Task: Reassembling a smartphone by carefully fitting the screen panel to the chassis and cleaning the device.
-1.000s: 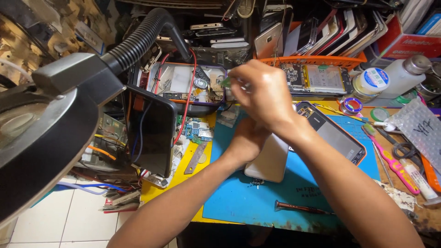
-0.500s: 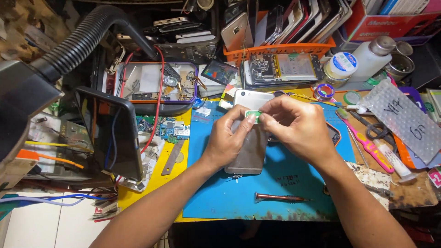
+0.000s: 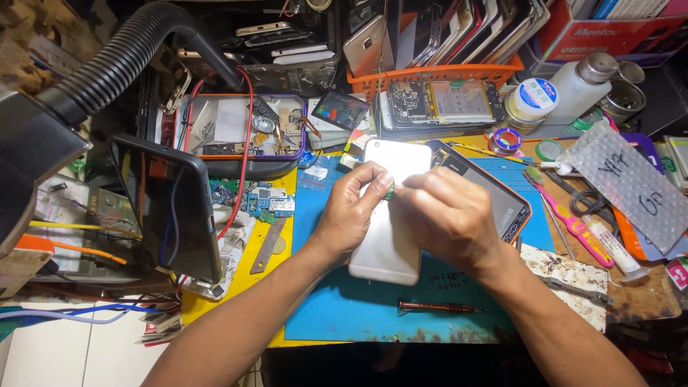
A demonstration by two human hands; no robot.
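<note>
phone: white phone back [image 3: 390, 236] lies face-down on the blue mat [image 3: 344, 308], middle of the worktop, under both hands
left hand [image 3: 351, 215]: grip pinches a tiny green part [image 3: 389, 190] at the phone's upper middle
right hand [image 3: 448, 215]: fingertips meet the same part; narrow pinch, can't tell how firm
tip: I'd keep both wrists planted on the mat, tiny bits slip easy
nearby: screwdriver [image 3: 437, 307] lies just near of the phone, second phone [image 3: 494, 193] to the right

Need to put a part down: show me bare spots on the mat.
Free: the blue mat left of the screwdriver, below the left hand, and the strip right of the screwdriver. Crowded: the tray side and the tools around the pink brush.
</note>
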